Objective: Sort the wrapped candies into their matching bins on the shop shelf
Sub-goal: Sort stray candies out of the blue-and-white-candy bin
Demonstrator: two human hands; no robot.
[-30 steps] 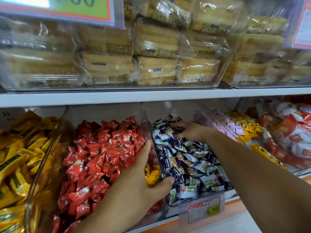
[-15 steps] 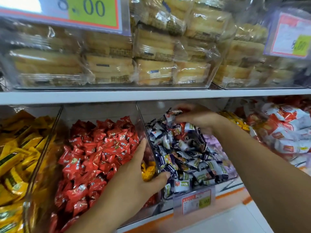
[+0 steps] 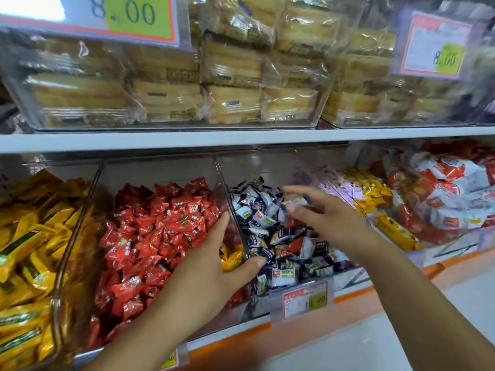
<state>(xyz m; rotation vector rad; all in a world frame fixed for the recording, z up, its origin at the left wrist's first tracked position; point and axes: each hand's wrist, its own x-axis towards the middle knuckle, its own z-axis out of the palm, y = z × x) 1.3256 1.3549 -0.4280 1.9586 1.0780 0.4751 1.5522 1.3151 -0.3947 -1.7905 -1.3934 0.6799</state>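
Note:
A clear bin of red wrapped candies [image 3: 160,231] stands next to a clear bin of blue-and-white wrapped candies [image 3: 284,253] on the lower shelf. My left hand [image 3: 211,266] lies over the clear wall between them, with straight fingers on the red side and the thumb on the blue-and-white side. A few yellow candies [image 3: 231,259] show just under its palm in the red bin. My right hand [image 3: 321,212] hovers over the blue-and-white candies with its fingers spread and blurred. I see nothing in it.
A bin of yellow bars [image 3: 32,250] is at the left. Pink and yellow packs [image 3: 359,188] and red-and-white packs [image 3: 442,194] are at the right. A price tag [image 3: 302,298] hangs on the front. The white shelf board [image 3: 187,140] overhead carries wrapped cakes [image 3: 233,84].
My right hand has come forward from the back of the blue-and-white bin and its curled fingers have spread out. My left hand has stayed on the bin wall.

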